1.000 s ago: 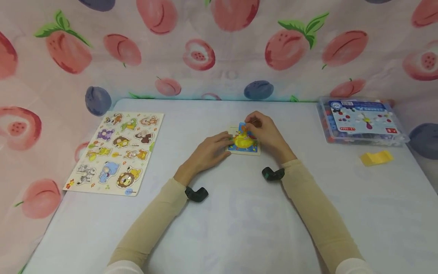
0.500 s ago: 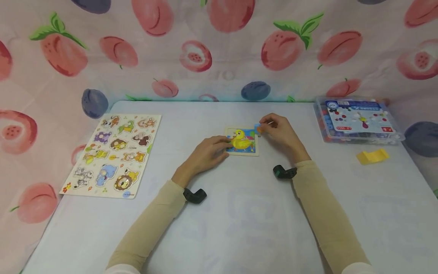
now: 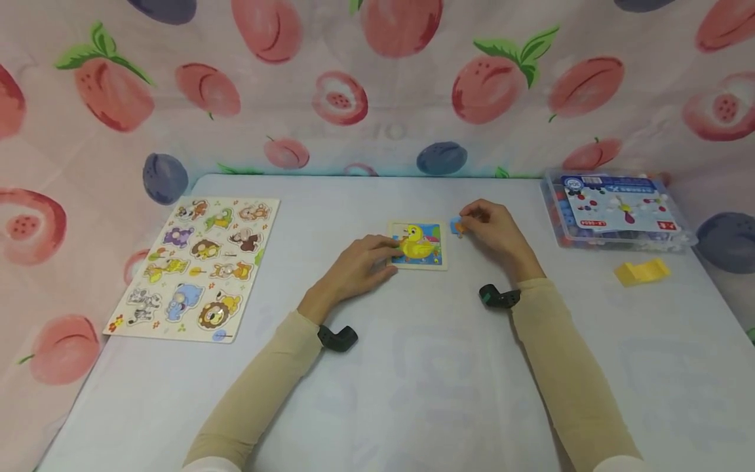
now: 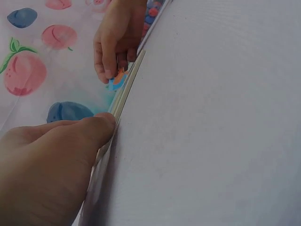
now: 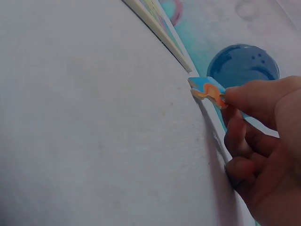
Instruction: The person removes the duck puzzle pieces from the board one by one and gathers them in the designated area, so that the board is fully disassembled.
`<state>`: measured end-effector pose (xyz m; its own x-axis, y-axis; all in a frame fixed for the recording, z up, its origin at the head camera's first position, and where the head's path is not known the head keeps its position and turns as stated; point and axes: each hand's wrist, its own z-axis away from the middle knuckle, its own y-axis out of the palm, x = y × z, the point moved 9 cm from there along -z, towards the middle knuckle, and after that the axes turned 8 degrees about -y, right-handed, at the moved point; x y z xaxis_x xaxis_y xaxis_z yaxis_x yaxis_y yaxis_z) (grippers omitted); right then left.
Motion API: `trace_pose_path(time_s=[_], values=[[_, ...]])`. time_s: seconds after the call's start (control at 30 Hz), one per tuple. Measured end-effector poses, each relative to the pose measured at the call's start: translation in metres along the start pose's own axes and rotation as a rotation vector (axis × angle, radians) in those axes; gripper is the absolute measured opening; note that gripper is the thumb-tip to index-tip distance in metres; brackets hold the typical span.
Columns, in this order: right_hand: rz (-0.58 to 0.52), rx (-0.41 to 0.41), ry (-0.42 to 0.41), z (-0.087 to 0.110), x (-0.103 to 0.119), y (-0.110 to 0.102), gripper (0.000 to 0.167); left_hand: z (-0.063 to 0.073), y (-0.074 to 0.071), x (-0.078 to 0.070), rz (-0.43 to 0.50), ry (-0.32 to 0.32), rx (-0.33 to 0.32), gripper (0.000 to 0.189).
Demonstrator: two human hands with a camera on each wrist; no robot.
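Observation:
A small square jigsaw puzzle with a yellow duck picture lies in a pale wooden frame at mid-table. My left hand holds the frame at its left side, with the thumb against the near edge. To the right of the frame, my right hand pinches a blue and orange puzzle piece between thumb and fingertips. The piece is apart from the frame and tilted in the right wrist view. Parts of the left fingers are hidden in the left wrist view.
A large animal puzzle board lies at the left. A clear plastic box with a printed label and colored parts stands at the back right. In front of it sits a yellow curved block. A fruit-patterned curtain hangs behind the table.
My right hand has moved right with the puzzle piece, from over the duck picture to beside the frame. My left hand has stayed at the frame's left side.

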<state>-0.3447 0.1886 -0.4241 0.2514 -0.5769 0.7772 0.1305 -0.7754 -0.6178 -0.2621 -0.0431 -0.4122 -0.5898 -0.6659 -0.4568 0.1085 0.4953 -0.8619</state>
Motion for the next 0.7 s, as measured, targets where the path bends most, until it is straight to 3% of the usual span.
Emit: trace_pose_path(time_s=[0.2,0.7], values=[[0.089,0.005,-0.003,0.0028,-0.0007,-0.0030,0.023,0.0004,0.0016,0.0002,0.001,-0.008,0.007,0.032],[0.167,0.034,-0.016,0.0048,0.0013,-0.0040,0.020,0.0002,0.0011,0.0002,0.057,-0.008,-0.005,0.029]])
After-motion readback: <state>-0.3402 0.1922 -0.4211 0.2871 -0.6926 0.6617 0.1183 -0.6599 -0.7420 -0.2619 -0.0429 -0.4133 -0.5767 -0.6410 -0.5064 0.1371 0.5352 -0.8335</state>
